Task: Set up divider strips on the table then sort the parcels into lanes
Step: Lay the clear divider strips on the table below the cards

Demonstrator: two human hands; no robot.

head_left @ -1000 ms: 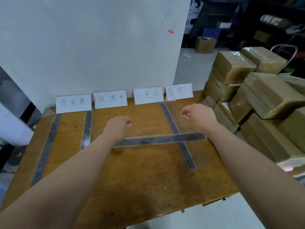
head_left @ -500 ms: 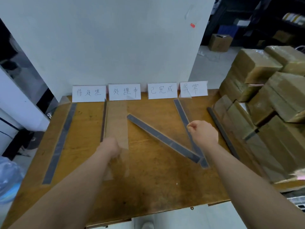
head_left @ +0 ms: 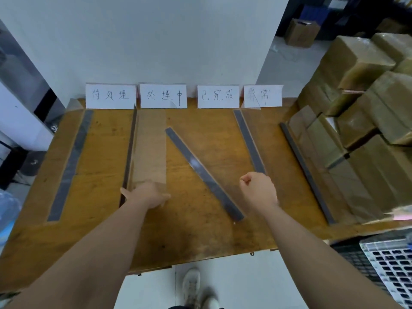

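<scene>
Several divider strips with dark bases and clear walls lie on the wooden table [head_left: 200, 237]. My left hand [head_left: 145, 195] grips the near end of the second strip [head_left: 129, 152], whose clear wall leans to the right. A third strip [head_left: 202, 175] lies diagonally across the middle. Curled into a pinching fist, my right hand [head_left: 258, 190] is beside its near end, apparently holding its clear wall. The hand covers the near end of the fourth strip [head_left: 249, 141]. Straight strips lie at the far left [head_left: 69, 166] and against the brown parcels [head_left: 367, 130], where the fifth strip [head_left: 305, 170] runs.
Four white label cards [head_left: 162, 95] stand along the back edge against a white wall. The parcel stack fills the table's right side. A black crate [head_left: 388, 264] sits at the near right. My shoe [head_left: 191, 286] shows below the front edge.
The strip that lay crosswise has swung to a diagonal, its far end now pointing left and back. My left hand let go of it and moved to the second strip's near end.
</scene>
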